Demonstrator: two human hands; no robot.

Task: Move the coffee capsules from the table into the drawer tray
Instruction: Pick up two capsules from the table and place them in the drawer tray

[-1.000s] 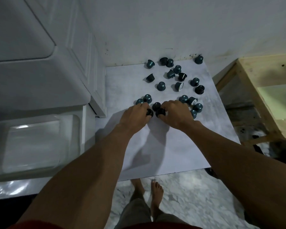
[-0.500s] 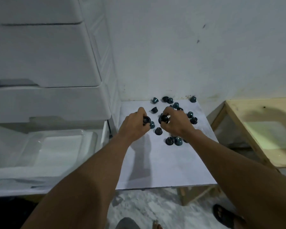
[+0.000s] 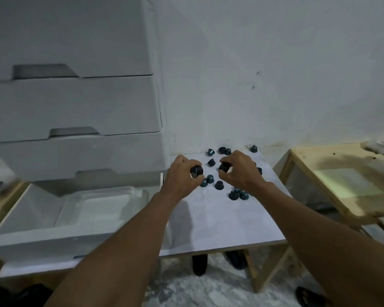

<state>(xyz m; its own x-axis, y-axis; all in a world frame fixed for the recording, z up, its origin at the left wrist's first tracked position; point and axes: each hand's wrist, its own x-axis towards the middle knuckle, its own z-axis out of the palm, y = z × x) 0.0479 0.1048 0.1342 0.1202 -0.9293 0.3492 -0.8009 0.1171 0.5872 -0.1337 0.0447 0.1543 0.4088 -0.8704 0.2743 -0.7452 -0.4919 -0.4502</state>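
Curled round one small dark teal cone-shaped coffee capsule [image 3: 197, 171]: the fingers of the left hand [image 3: 182, 173], gripping it on its side above the far left part of the surface. Pinched between thumb and fingers of the right hand [image 3: 239, 171]: a second capsule [image 3: 224, 166] of the same kind, just beside the first and apart from it. Two held, one per hand.

Below and around the hands, on the white rectangular board surface [image 3: 220, 218]: loose capsules [image 3: 219, 185], about a dozen in view. Four along the far edge, one just in front of them, three between the hands, three by the right wrist, at least one toward the right edge. Exact total impossible to tell, with some partly hidden behind the right hand.

Off the left edge: one white pulled-out bottom drawer [image 3: 27, 209], and inside it one clear rectangular plastic tray [image 3: 111, 192]. Across the drawer's near right corner, the left forearm. Above the drawer, three closed white drawer fronts [image 3: 75, 107], stacked.

Against the far edge, a white wall [image 3: 275, 63]. Beyond the right edge, set apart, one light wooden table [image 3: 341, 165]. Under the near edge, on the grey marbled floor [image 3: 208, 289], two dark sandals [image 3: 198, 264], and a third farther right.
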